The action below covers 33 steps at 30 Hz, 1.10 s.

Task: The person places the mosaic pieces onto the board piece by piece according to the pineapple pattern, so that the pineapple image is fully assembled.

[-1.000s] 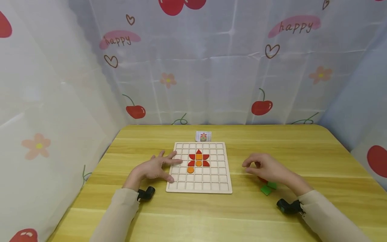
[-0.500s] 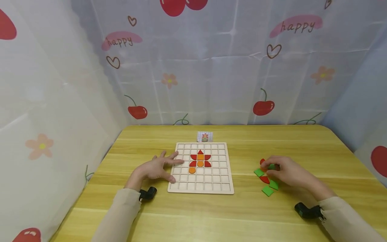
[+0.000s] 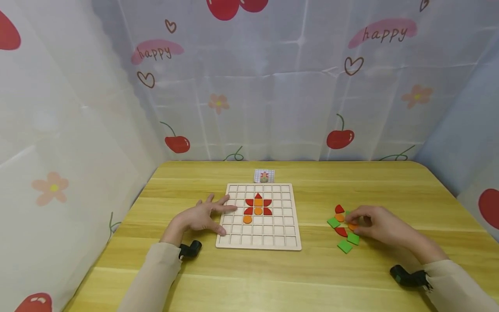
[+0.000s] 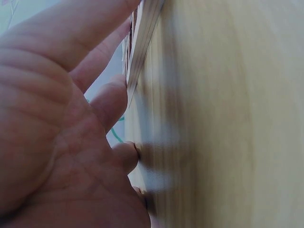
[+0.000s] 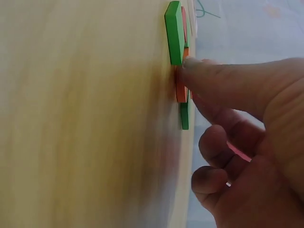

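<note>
A pale wooden grid board (image 3: 282, 232) lies mid-table, bearing red pieces, an orange square (image 3: 258, 202) and two orange discs, one of them (image 3: 247, 219) lower left. My left hand (image 3: 196, 218) spreads straight fingers over the board's left edge; its thumb touches the near-left corner area. In the left wrist view the board's edge (image 4: 145, 35) shows beside the fingertips. At the right, my right hand (image 3: 383, 227) pinches an orange disc (image 3: 352, 226) between thumb and forefinger, low among loose pieces. The right wrist view shows the thumb against the orange disc (image 5: 181, 88), its other fingers curled.
Around the right hand lie green squares (image 3: 345, 247), red quarter-round pieces (image 3: 341, 232) and another orange disc (image 3: 339, 217). A small pattern card (image 3: 264, 176) rests behind the board. A cherry-printed curtain (image 3: 296, 108) hangs behind the wooden table (image 3: 249, 277).
My right hand has moved rightward from between board and pieces, over the loose pieces, to the orange disc, uncovering several pieces. The left hand stays at the board; the view shifted slightly.
</note>
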### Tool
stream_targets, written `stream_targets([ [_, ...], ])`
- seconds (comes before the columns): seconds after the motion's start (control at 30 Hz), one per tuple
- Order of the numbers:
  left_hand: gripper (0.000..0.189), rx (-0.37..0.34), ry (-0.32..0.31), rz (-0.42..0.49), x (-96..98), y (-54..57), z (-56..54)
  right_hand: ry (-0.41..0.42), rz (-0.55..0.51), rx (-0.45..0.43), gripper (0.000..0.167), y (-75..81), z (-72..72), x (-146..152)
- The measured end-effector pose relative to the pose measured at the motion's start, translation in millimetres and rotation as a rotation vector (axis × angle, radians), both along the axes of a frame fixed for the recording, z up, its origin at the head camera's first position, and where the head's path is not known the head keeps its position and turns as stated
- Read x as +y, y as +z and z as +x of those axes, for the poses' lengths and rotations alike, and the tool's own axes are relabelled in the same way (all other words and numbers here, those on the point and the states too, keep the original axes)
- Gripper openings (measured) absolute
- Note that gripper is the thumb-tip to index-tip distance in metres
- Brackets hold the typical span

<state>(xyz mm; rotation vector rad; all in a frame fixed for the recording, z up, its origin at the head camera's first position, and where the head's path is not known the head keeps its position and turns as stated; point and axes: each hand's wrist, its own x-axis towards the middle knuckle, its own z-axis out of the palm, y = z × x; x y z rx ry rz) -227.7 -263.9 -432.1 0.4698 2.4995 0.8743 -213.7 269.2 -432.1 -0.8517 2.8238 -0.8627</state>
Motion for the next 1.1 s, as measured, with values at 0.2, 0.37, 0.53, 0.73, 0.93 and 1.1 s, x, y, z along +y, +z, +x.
stream_targets([
  [0.2,0.075,0.006,-0.002,-0.009,1.1,0.6,-1.3,0.032,-0.004,-0.03,0.025,-2.1,1.8,7.5],
  [0.37,0.076,0.012,-0.002,-0.002,0.6,2.5,-0.8,0.026,0.005,-0.08,0.025,-1.2,0.3,9.9],
  [0.53,0.075,0.011,-0.003,0.0,-0.6,3.3,-0.3,0.033,0.01,-0.097,0.026,-0.8,-3.1,10.8],
  [0.73,0.075,0.01,0.001,-0.011,-1.5,2.5,-1.1,0.064,0.003,-0.062,0.025,-2.1,-3.0,10.9],
  [0.93,0.075,0.009,-0.002,-0.005,-0.9,3.7,-0.7,0.072,0.011,-0.024,0.023,1.7,-4.5,8.8],
  [1.1,0.075,-0.004,0.004,-0.002,0.5,2.5,0.9,0.06,0.01,-0.026,0.025,9.3,-7.4,1.1],
])
